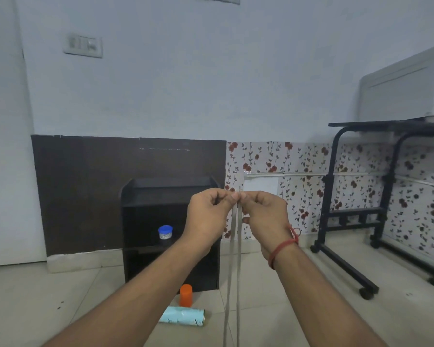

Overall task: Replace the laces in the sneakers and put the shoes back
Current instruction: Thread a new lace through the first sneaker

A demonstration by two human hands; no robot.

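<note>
Two strands of a flat grey shoelace (236, 259) hang straight down from my raised hands to the bottom edge of the view. My left hand (208, 216) pinches the top of one strand between thumb and fingers. My right hand (263, 214), with a red thread on its wrist, pinches the other strand right beside it. The two hands touch at the fingertips. No sneaker shows in the view.
A dark low cabinet (171, 194) stands against the wall ahead, with a blue-lidded jar (165, 232) on its shelf. An orange container (186, 295) and a light blue roll (183, 318) lie on the tiled floor. A black wheeled table (356, 221) stands at the right.
</note>
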